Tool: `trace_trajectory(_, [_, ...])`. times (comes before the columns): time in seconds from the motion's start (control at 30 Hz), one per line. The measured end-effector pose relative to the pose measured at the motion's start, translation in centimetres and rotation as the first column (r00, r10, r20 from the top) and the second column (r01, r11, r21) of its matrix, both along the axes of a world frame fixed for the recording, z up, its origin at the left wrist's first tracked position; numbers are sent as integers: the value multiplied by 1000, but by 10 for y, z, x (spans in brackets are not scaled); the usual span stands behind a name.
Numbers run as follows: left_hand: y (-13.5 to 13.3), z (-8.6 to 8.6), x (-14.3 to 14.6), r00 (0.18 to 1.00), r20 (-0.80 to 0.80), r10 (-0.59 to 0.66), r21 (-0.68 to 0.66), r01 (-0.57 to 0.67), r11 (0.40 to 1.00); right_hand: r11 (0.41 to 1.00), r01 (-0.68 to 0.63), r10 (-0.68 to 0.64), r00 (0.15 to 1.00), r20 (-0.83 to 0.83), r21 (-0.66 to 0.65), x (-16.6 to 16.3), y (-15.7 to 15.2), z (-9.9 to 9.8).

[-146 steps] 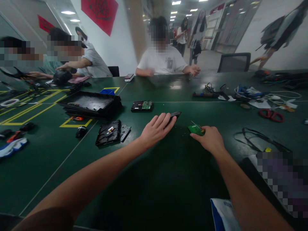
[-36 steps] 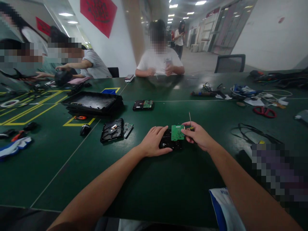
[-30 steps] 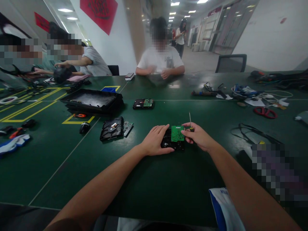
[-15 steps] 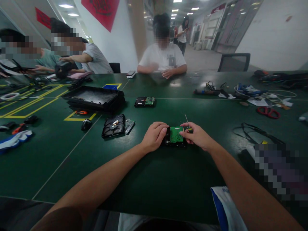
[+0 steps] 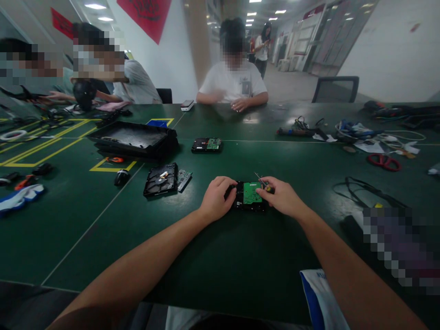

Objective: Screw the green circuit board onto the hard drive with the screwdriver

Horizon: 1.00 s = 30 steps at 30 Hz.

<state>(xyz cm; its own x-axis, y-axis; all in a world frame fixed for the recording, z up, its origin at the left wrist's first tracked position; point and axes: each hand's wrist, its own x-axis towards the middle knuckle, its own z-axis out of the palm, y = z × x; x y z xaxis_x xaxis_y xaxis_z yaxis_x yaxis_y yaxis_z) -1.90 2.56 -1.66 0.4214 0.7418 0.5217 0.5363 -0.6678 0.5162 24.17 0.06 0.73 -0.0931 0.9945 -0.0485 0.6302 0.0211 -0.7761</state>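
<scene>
A black hard drive (image 5: 240, 203) lies on the green table (image 5: 223, 256) in front of me, with a green circuit board (image 5: 252, 193) resting on top of it. My left hand (image 5: 217, 198) curls round the drive's left edge. My right hand (image 5: 281, 197) touches the board's right side and grips a small screwdriver (image 5: 262, 181) with a yellow handle, its shaft pointing up and to the left.
An opened drive (image 5: 161, 179) with a loose board lies to the left; another drive (image 5: 206, 145) sits farther back. A black tray (image 5: 132, 143) stands back left. Red scissors (image 5: 384, 161), cables (image 5: 369, 191) and tools lie right. Other people sit across the table.
Both hands pulled the drive and board closer to me and set the board flat on the drive. My left fingers curled onto the edge. The screwdriver tilted from upright to leaning left.
</scene>
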Motion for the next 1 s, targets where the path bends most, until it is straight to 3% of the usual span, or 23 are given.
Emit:
trace_trajectory(0.37, [-3, 6, 1, 953, -177, -247, 23, 255, 967, 1000, -3, 3, 999, 39, 11, 0, 2, 0])
trace_trajectory(0.53, [-3, 5, 1, 925, -240, -295, 34, 312, 950, 977, 1, -58, 965, 257, 214, 4, 5, -3])
trace_trajectory(0.63, [-4, 7, 2, 929, -242, -281, 24, 295, 955, 954, 92, -170, 950, 262, 285, 11, 8, -5])
trace_trajectory(0.77, [-7, 11, 3, 909, -287, -304, 2, 318, 948, 928, 254, -312, 929, 196, 273, 24, 12, -7])
trace_trajectory(0.9, [-8, 9, 5, 880, -355, -316, 22, 346, 938, 933, 188, -307, 859, 410, 306, 35, 17, -10])
trace_trajectory(1.0, [-7, 4, 6, 881, -363, -302, 50, 342, 938, 956, 103, -222, 865, 450, 274, 35, 19, -15])
